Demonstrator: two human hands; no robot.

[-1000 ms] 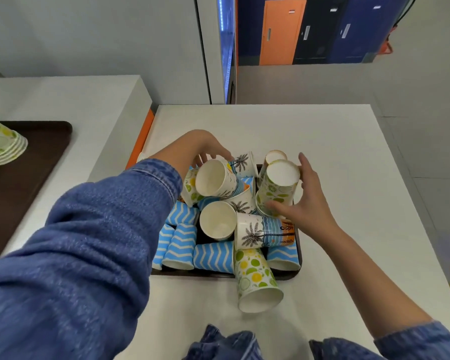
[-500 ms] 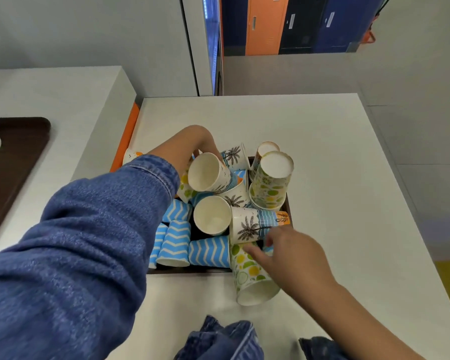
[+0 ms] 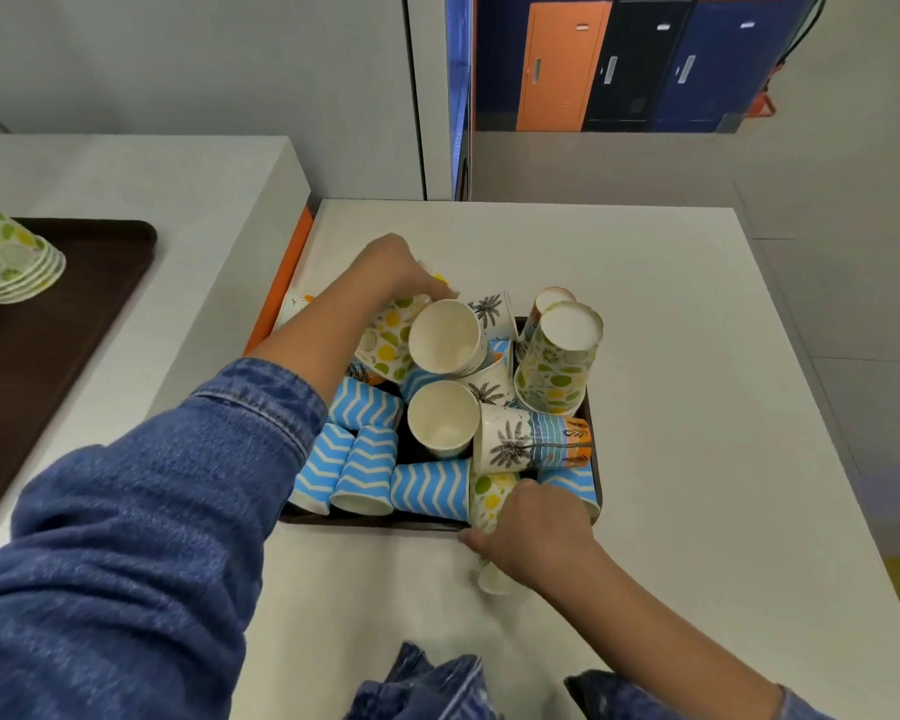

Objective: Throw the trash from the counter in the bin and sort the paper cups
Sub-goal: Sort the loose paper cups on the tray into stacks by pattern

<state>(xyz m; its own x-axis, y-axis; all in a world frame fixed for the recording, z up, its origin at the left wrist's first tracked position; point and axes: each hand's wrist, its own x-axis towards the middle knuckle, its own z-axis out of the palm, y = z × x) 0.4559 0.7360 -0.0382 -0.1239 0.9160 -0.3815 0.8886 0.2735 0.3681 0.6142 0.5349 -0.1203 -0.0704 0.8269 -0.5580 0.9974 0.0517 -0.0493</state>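
A dark tray [image 3: 365, 518] on the white counter holds a jumble of paper cups: blue zigzag cups [image 3: 427, 485], palm-print cups [image 3: 531, 444] and lime-print cups. A lime-print cup [image 3: 559, 361] stands upside down at the tray's right. My left hand [image 3: 391, 275] reaches over the far left of the pile and grips a lime-print cup [image 3: 388, 340] lying there. At the tray's front edge my right hand [image 3: 533, 532] is curled round a lime-print cup [image 3: 489, 496] lying on its side, whose mouth pokes out over the counter.
A second dark tray [image 3: 74, 324] on the left counter carries a stack of lime-print cups [image 3: 6, 257] and a white stack at its edge. An orange strip [image 3: 281, 283] runs in the gap between the counters. Lockers stand far behind.
My right hand left the upside-down lime cup, came down to the tray's front edge and closed round the lying lime cup. My left hand stayed at the far left of the pile.
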